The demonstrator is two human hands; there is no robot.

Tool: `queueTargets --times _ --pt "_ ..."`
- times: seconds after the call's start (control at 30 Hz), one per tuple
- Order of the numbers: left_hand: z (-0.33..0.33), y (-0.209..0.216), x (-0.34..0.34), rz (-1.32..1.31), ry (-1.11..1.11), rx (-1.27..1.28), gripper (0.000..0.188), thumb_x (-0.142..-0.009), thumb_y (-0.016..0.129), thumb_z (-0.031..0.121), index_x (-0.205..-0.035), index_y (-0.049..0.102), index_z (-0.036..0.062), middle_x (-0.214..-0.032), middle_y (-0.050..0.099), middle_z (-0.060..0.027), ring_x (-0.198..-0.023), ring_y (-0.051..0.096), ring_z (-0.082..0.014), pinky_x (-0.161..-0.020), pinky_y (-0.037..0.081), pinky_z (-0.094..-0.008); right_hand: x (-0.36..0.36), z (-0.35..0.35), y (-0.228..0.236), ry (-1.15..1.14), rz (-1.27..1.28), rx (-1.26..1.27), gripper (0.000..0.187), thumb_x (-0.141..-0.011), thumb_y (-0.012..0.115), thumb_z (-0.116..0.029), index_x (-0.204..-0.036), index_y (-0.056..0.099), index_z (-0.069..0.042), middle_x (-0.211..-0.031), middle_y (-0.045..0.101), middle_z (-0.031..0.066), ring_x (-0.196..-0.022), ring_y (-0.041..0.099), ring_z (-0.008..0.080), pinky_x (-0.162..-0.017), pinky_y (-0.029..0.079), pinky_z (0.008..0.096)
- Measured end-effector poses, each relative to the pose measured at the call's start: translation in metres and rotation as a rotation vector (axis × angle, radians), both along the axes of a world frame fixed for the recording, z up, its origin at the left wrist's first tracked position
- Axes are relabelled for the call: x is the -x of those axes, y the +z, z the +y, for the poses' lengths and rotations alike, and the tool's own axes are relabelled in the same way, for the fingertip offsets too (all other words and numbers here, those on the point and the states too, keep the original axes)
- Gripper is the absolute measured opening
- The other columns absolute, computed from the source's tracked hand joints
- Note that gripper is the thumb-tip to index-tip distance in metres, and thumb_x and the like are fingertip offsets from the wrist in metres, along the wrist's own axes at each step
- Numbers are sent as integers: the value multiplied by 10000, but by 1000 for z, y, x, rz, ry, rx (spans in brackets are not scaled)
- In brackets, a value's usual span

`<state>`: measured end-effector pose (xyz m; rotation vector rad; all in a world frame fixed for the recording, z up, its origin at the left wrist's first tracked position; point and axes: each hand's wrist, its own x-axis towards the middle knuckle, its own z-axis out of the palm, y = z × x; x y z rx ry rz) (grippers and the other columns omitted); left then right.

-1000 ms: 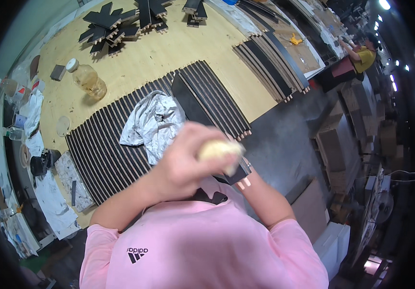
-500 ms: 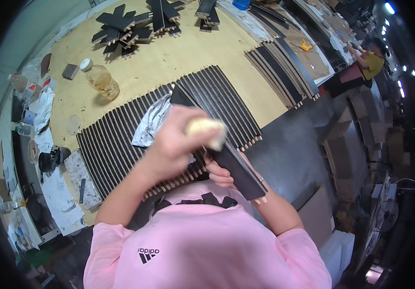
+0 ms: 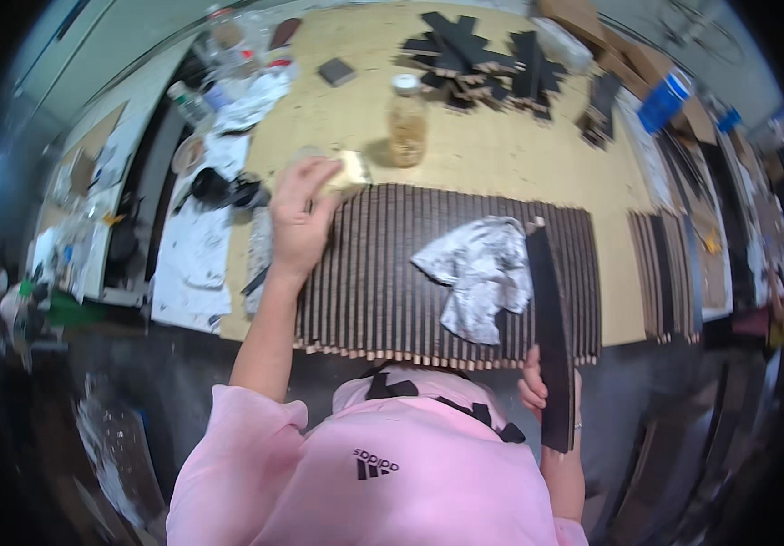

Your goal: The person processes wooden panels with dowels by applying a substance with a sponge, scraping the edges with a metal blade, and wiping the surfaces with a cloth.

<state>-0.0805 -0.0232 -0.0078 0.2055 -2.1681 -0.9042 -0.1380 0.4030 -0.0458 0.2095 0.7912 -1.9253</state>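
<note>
My left hand (image 3: 296, 218) is closed around a pale yellow sponge (image 3: 350, 173), held near the far left corner of a row of dark slats (image 3: 383, 273). The slats lie side by side on the table and have small wooden pegs at their near ends. My right hand (image 3: 531, 387) grips a single black slat (image 3: 551, 328) low down. That slat stands out over the right part of the row, its near end reaching past the table edge. A crumpled white cloth with dark smears (image 3: 481, 273) lies on the row, left of the held slat.
A capped bottle of amber liquid (image 3: 407, 127) stands beyond the row on the yellow table (image 3: 346, 118). Farther back are piled short black pieces (image 3: 465, 55). More slats (image 3: 656, 273) lie at the right. Stained paper (image 3: 193, 255) and a black object (image 3: 212, 188) sit left.
My left hand and the sponge have moved off the held slat to the far left. The held slat now points more directly away from me. The whole view has turned.
</note>
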Motion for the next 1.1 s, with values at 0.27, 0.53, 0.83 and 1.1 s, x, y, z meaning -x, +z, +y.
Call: queueTargets --times 0.27,0.53,0.83,1.1 --pt "-144 -94 -161 -203 853 59 377 -764 687 -23 -1129 645 59 -1140 647 -131 -1111 571 -312 -955 445 -404 30 -32 12 -48 458 -90 419 -1056 395 -399 -1027 560 -15 -584 466 32 -447 440 118 -384 358 259" --pt "-109 -95 -98 -131 664 -49 323 -784 710 33 -1102 655 22 -1114 656 -160 -1053 612 -306 -930 467 -388 47 -57 10 -300 745 -598 326 -1031 523 -256 -1208 558 15 -1115 616 38 -1007 547 84 -894 441 255" --pt "138 -62 66 -367 -353 292 730 -701 813 323 -1340 545 93 -1476 386 -208 -1346 364 -419 -1132 284 -512 50 -64 31 -401 756 -444 195 -1025 542 -227 -978 547 -38 -899 586 -7 -819 534 49 -732 456 214" --pt "137 -80 117 -189 -416 37 411 -718 548 -92 -1095 658 28 -1248 590 -177 -1164 549 -359 -993 463 -408 57 -34 17 -497 817 -469 215 -1033 512 -229 -1004 554 -21 -920 663 65 -782 651 107 -685 540 246"
